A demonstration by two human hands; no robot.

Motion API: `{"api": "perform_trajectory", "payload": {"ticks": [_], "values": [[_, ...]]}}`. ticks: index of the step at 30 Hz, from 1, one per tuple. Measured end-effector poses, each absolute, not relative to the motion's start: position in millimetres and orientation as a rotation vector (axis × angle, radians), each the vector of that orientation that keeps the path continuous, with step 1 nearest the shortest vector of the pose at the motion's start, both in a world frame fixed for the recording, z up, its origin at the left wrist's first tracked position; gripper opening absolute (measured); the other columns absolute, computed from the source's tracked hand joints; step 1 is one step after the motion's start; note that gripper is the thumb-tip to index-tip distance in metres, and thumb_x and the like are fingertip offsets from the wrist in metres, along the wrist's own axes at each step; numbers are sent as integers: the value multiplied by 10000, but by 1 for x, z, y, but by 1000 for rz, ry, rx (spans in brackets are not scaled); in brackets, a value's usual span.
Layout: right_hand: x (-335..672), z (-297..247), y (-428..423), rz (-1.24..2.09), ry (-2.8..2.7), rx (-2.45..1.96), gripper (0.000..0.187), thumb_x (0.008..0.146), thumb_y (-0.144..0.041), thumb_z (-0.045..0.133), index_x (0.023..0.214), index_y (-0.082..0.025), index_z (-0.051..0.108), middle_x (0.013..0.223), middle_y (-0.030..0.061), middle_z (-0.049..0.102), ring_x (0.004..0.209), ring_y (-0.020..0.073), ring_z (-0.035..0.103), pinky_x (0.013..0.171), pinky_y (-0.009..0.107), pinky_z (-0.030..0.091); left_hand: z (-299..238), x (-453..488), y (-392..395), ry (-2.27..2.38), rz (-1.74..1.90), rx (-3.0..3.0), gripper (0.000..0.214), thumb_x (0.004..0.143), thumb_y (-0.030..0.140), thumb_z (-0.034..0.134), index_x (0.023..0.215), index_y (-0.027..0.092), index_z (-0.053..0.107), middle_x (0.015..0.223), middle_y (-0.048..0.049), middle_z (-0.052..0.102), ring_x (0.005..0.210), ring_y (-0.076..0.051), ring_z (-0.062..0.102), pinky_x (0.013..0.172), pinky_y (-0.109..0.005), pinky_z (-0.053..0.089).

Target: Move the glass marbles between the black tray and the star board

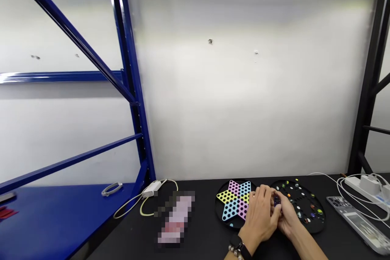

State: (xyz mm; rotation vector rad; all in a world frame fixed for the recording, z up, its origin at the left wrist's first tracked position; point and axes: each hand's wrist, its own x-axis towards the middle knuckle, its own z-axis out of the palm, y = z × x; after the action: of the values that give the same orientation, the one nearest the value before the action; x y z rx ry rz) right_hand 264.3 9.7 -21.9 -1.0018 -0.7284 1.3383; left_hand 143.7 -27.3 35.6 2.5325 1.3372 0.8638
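Observation:
A Chinese checkers board (234, 198) with a pastel star full of holes lies on the black table. To its right is a round black tray (317, 227) bearing several coloured glass marbles (319, 211). My left hand (259, 213), with a black watch and a beaded bracelet at the wrist, covers the board's right side, its fingers bent together towards the other hand. My right hand (285, 216) is cupped against it, over the tray's left edge. Small dark blue marbles (276, 200) show in the gap between the hands; how many is hidden.
A blurred pinkish packet (178, 219) lies left of the board, near a white adapter (151, 189) with cable. At right are a phone-like grey case (359, 225) and a white power strip (365, 189) with tangled cords. Blue shelving posts (134, 89) stand at left.

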Motion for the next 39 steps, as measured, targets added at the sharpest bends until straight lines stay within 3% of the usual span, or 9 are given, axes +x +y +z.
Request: {"api": "perform_trajectory", "payload": {"ticks": [2,6,12,16,20,24,29,33,39], "values": [[276,-20,12,1017,-926,-1257,395,818,-583,511,647,-227,516,506,-19,502,416,130,433,399,239,288,36,126,-28,1350,846,2493,339,910,381,539,1228,268,512,1224,-45,565,1128,-250,499,1010,-408,353],[299,-21,8,309,-1401,-1785,354,918,-442,390,674,-231,537,712,56,628,707,215,595,591,290,390,27,83,-30,1465,596,2515,375,843,416,643,1172,257,559,1218,-46,567,1146,-270,492,1006,-421,340],[305,-25,2,-78,-1681,-2103,290,938,-355,381,902,-230,640,1020,108,648,1004,298,566,799,410,410,12,41,-33,1370,429,2675,137,943,238,544,1016,298,644,1099,10,616,1036,-208,521,895,-356,338],[289,-23,0,-88,-1765,-1929,353,955,-411,366,1122,-251,634,1204,109,624,1111,296,534,907,470,389,12,25,-32,1368,352,2683,318,931,70,468,755,239,673,1040,21,635,983,-175,532,842,-337,320],[264,-25,-6,2,-2025,-1612,382,955,-424,388,1253,-285,583,1358,74,573,1255,279,457,1008,475,333,19,10,-36,1445,355,2637,325,906,27,452,791,236,672,1003,23,648,958,-157,548,805,-307,336],[245,-23,-15,99,-2136,-1511,364,938,-440,438,1203,-262,614,1307,84,608,1196,293,495,1007,493,321,26,-1,-36,1565,352,2608,340,900,33,418,826,258,663,978,30,666,959,-166,567,820,-304,360],[228,-9,-31,94,-2214,-1404,281,841,-421,588,1044,-245,667,1069,80,673,1040,294,528,983,487,327,31,-13,-27,1806,353,2535,366,925,97,347,861,241,677,1034,-15,671,979,-222,575,828,-343,383],[206,-11,-45,121,-2329,-1261,242,815,-405,601,967,-230,670,1001,76,672,987,271,535,950,427,366,23,-16,-30,2025,444,2401,307,925,141,370,1050,218,639,1150,-52,623,1038,-226,579,862,-329,408],[180,-29,-56,297,-2409,-1014,440,655,-461,706,1016,-215,652,1073,88,634,982,270,556,892,361,440,12,-2,-37,2042,384,2273,297,966,342,386,1096,198,611,1124,-75,626,1060,-223,615,862,-310,455]]}}
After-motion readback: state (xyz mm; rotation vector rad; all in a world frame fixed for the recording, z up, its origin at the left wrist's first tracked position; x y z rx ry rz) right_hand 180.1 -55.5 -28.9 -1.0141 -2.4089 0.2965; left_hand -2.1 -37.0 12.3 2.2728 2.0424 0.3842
